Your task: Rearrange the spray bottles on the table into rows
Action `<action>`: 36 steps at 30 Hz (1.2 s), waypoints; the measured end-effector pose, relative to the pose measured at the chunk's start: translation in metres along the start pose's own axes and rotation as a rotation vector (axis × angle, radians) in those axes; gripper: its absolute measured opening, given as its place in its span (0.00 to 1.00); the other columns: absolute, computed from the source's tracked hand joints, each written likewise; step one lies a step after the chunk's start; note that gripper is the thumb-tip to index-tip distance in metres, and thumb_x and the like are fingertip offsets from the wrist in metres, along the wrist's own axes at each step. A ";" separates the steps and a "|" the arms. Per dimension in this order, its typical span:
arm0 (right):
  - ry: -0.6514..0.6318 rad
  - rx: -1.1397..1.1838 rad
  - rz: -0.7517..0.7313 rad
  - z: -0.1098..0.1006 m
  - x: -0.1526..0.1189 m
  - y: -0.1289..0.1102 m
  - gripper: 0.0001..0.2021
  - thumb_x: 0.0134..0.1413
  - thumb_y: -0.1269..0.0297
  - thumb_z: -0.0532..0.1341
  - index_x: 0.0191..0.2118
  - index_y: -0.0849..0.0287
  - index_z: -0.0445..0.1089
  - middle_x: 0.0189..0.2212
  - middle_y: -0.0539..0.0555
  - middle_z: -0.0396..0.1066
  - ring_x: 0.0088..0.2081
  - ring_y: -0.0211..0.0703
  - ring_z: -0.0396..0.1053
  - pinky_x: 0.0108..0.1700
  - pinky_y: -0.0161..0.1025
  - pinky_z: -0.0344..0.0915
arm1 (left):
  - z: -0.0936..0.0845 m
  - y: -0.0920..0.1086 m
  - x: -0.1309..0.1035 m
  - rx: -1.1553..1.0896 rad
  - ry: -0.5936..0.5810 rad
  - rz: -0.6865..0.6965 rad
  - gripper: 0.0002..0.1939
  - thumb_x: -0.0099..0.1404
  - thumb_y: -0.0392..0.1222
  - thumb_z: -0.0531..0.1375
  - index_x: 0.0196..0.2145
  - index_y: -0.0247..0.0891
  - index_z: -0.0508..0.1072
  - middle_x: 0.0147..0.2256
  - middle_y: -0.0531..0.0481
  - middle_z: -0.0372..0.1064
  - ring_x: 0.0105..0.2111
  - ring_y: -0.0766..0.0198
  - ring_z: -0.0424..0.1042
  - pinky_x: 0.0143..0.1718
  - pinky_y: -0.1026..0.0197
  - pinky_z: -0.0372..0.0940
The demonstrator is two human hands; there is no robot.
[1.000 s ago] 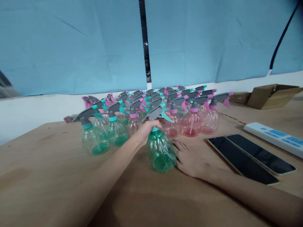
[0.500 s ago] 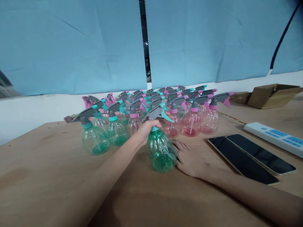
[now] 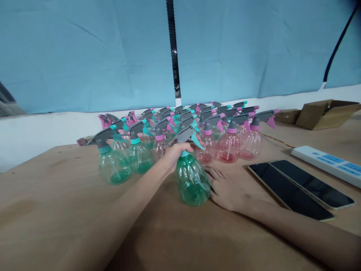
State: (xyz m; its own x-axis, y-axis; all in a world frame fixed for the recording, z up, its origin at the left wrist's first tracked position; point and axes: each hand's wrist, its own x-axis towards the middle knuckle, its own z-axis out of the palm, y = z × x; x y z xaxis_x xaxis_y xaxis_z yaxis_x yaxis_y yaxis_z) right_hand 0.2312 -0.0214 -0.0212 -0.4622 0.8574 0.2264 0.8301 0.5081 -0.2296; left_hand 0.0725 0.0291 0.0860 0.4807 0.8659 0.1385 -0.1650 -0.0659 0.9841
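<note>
A clear green spray bottle with a grey head and turquoise trigger stands on the wooden table in front of the others. My left hand is wrapped round its neck, just under the grey head. Low on the table, my right hand lies beside the bottle's right side, its fingers partly behind the bottle; whether they grip it cannot be made out. Behind are several more spray bottles in rows, among them a green one at the left and a pink one to the right.
Two dark phones lie side by side at the right, near a white power strip. An open cardboard box sits at the back right. A blue sheet hangs behind the table.
The turquoise trigger has swung slightly down and inward toward the bottle. Both hands are in nearly the same place, and the view has shifted very slightly.
</note>
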 end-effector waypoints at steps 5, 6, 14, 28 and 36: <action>-0.004 -0.008 -0.002 0.000 0.000 0.000 0.23 0.55 0.68 0.48 0.57 0.66 0.56 0.56 0.64 0.55 0.60 0.51 0.47 0.58 0.50 0.48 | 0.001 0.000 -0.001 -0.031 -0.049 -0.003 0.09 0.41 0.34 0.54 0.25 0.34 0.70 0.31 0.46 0.72 0.35 0.56 0.70 0.38 0.55 0.63; -0.001 -0.004 -0.004 0.001 0.000 0.001 0.24 0.54 0.69 0.48 0.57 0.65 0.56 0.56 0.64 0.55 0.60 0.51 0.47 0.58 0.50 0.48 | 0.001 -0.001 -0.001 -0.024 -0.044 0.009 0.10 0.42 0.34 0.54 0.25 0.34 0.70 0.33 0.46 0.72 0.36 0.56 0.70 0.39 0.55 0.63; 0.041 0.003 -0.029 0.004 -0.001 0.003 0.23 0.55 0.68 0.48 0.58 0.62 0.56 0.56 0.63 0.55 0.59 0.51 0.48 0.57 0.52 0.50 | -0.008 -0.007 0.004 0.023 -0.102 0.102 0.15 0.45 0.33 0.54 0.32 0.36 0.74 0.39 0.49 0.72 0.43 0.57 0.68 0.52 0.52 0.57; 0.106 -0.048 -0.006 0.005 -0.002 -0.001 0.21 0.57 0.68 0.47 0.55 0.67 0.60 0.55 0.64 0.59 0.57 0.52 0.54 0.57 0.51 0.52 | -0.014 0.007 -0.015 0.131 -0.114 -0.038 0.21 0.47 0.34 0.55 0.41 0.35 0.73 0.34 0.47 0.72 0.28 0.63 0.69 0.35 0.57 0.64; 0.141 -0.051 0.007 0.007 -0.003 -0.002 0.21 0.58 0.66 0.47 0.55 0.69 0.61 0.54 0.65 0.60 0.57 0.52 0.55 0.58 0.50 0.53 | -0.080 0.026 -0.068 0.364 0.037 0.017 0.12 0.53 0.41 0.61 0.37 0.38 0.74 0.40 0.46 0.72 0.39 0.56 0.71 0.41 0.55 0.65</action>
State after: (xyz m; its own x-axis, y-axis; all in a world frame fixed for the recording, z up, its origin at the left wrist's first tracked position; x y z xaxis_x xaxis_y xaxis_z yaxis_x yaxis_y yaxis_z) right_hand 0.2291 -0.0245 -0.0282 -0.4110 0.8388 0.3570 0.8496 0.4944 -0.1836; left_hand -0.0334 0.0079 0.0933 0.4483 0.8798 0.1579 0.1480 -0.2472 0.9576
